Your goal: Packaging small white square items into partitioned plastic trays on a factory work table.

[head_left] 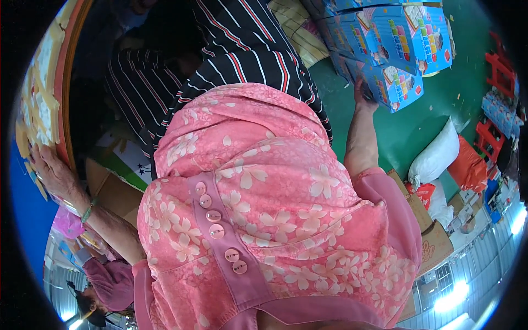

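My right hand (364, 95) reaches out at the upper right and grips the near left corner of a blue printed cardboard box (397, 87). Its fingers are partly hidden against the box. More blue boxes (407, 36) of the same kind are stacked against and beyond it. On the left, my left hand (56, 173) lies with its fingers stretched out over the edge of a table, holding nothing I can make out. Near its fingertips are flat yellowish and white pieces (47, 113), spread along the tabletop beside a brown table edge (67, 66).
An opened cardboard carton (113, 187) stands below the table. White sacks (435, 154) and a red bag (468, 165) lie on the green floor (393, 135) at right, near red stools (498, 74). Another person (110, 278) in a purple top is at lower left.
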The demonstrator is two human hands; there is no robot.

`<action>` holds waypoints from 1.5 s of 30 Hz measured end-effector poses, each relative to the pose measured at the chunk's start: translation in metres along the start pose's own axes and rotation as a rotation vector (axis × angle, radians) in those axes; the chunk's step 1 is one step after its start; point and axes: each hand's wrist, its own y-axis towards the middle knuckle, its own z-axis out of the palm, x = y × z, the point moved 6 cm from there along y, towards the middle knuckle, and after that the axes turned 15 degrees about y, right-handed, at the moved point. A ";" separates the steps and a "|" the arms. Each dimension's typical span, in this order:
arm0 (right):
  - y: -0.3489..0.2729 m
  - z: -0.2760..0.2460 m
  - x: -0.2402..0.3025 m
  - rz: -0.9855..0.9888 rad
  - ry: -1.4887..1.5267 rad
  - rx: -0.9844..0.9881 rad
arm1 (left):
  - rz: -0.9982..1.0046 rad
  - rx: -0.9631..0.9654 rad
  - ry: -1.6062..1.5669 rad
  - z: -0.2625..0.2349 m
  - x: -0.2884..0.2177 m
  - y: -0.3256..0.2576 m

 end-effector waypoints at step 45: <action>-0.082 -0.070 -0.147 0.419 -1.910 0.339 | 0.140 -0.193 0.017 -0.112 -0.094 -0.003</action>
